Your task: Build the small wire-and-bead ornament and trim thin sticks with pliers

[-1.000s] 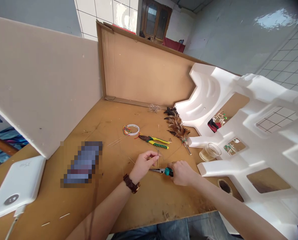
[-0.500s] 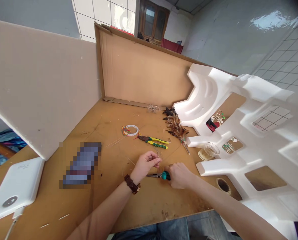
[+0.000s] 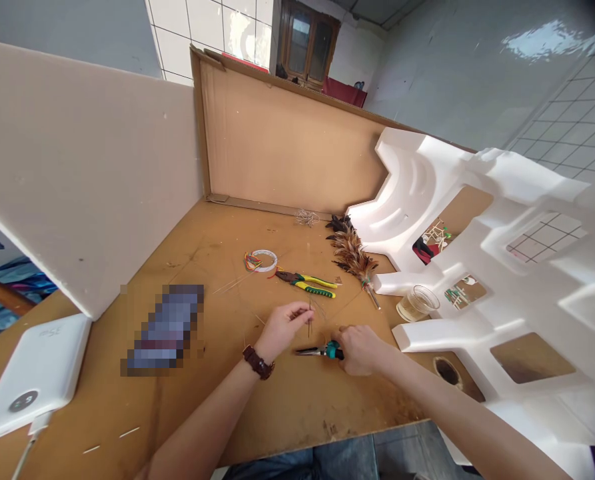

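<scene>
Between thumb and fingertips, my left hand (image 3: pixel 286 328) pinches a thin wire (image 3: pixel 310 323) that stands roughly upright. A brown watch is on that wrist. My right hand (image 3: pixel 360 349) is wrapped round the dark and teal handles of needle-nose pliers (image 3: pixel 322 350), whose jaws point left, below the left hand and apart from the wire. Just beyond the hands lie combination pliers (image 3: pixel 307 283) with yellow-green handles. Behind them is a white ring (image 3: pixel 264 261) with coloured strands at its left side. Other fine wires lie loosely around the left hand.
A feather bundle (image 3: pixel 353 253) and a glass jar (image 3: pixel 417 304) lie toward the right, beside white foam packaging (image 3: pixel 422 340). A blurred-out dark device (image 3: pixel 167 327) and a white power bank (image 3: pixel 34 373) with a cable are on the left. Cardboard (image 3: pixel 292 143) walls the back; tangled wire (image 3: pixel 306 217) lies near it.
My left hand has shifted slightly left and up, away from the pliers' jaws, and the wire in it now shows more plainly. The right hand and pliers stay nearly in place.
</scene>
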Action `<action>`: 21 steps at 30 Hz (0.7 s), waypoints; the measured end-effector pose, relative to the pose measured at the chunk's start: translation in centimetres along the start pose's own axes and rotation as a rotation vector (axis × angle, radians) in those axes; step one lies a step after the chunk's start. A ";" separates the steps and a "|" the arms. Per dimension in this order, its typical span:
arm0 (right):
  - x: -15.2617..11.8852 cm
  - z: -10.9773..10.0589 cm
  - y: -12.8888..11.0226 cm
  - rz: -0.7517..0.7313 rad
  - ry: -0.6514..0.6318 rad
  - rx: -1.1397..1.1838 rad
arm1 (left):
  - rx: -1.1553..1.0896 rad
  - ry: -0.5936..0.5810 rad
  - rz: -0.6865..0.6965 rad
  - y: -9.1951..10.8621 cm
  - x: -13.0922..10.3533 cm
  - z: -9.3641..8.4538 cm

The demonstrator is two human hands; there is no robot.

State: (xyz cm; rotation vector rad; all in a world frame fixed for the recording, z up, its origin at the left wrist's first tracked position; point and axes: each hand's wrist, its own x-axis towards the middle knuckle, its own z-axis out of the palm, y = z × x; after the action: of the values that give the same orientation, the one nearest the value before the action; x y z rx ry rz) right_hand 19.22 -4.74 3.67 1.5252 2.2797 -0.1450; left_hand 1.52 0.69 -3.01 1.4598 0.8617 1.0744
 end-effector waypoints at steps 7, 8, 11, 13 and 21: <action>-1.7 1.0 3.1 0.113 0.002 0.055 | 0.355 0.141 0.111 -0.9 0.5 -1.0; -1.9 1.1 3.7 0.138 0.004 0.059 | 0.437 0.117 0.115 -1.0 0.4 -1.0; -2.7 1.4 4.9 0.193 0.002 0.073 | 0.602 0.092 0.103 -1.1 0.2 -0.7; -3.1 1.5 5.4 0.212 0.009 0.088 | 0.616 0.098 0.092 -1.2 0.2 -0.7; -3.0 1.1 6.2 0.178 -0.010 0.473 | -0.008 0.011 -0.189 -1.2 0.6 -0.3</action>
State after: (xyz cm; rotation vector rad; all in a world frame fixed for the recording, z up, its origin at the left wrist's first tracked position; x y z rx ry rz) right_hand 26.15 -5.14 4.63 1.9376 2.1861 -0.6801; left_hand 1.51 1.55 -4.12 1.3383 0.9812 0.9440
